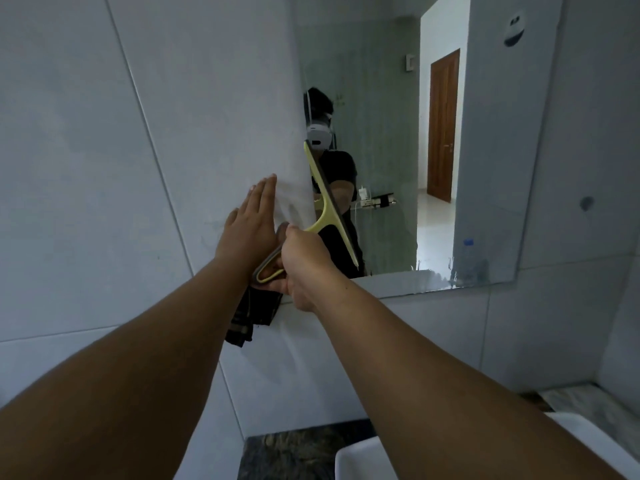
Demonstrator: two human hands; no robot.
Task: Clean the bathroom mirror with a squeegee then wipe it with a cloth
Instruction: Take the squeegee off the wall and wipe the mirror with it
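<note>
The bathroom mirror [381, 98] hangs on the tiled wall and reflects a person and a wooden door. My right hand [304, 261] grips the handle of a yellow-green squeegee [329, 199]. Its blade lies tilted against the glass by the mirror's left edge. My left hand [249, 223] rests flat on the wall just left of the mirror, fingers straight. A dark cloth [254, 313] hangs down from beneath the two hands, under the squeegee handle. Which hand pins it I cannot tell.
A white sink [363, 459] and a dark speckled countertop [294, 452] lie below my arms. A bottle with a blue cap [467, 258] shows at the mirror's lower right. Pale wall tiles [104, 168] fill the left side.
</note>
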